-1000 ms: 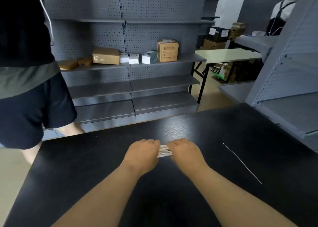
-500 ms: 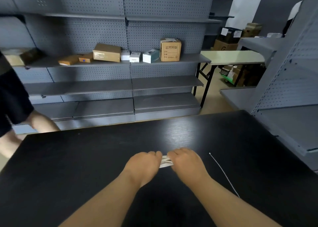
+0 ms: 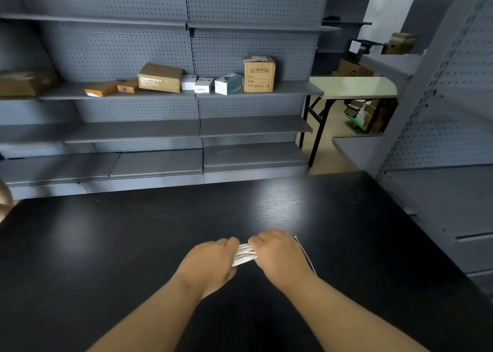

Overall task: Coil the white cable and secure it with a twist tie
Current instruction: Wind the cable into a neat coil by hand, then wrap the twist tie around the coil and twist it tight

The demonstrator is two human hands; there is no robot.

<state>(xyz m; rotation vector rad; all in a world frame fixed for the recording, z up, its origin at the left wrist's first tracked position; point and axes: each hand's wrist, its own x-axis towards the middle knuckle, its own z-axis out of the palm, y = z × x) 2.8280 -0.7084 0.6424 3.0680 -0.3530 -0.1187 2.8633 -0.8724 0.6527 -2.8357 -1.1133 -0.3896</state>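
A bundle of white cable (image 3: 244, 254), folded into several parallel strands, stretches between my two hands just above the black table (image 3: 106, 245). My left hand (image 3: 210, 263) grips its left end with curled fingers. My right hand (image 3: 280, 255) grips the right end the same way. Both ends of the bundle are hidden inside my fists. A thin white twist tie (image 3: 304, 253) lies on the table right beside my right hand, partly hidden behind the wrist.
Grey pegboard shelving (image 3: 186, 127) stands beyond the table's far edge, with cardboard boxes (image 3: 258, 74) on one shelf. Another grey shelf unit (image 3: 440, 191) flanks the table on the right. A person's hand (image 3: 4, 199) shows at the far left edge. A white folding table (image 3: 352, 87) stands behind.
The person who stood at the left has moved almost out of view. My view has shifted so the twist tie now lies right against my right hand. Both hands keep their grip on the cable.
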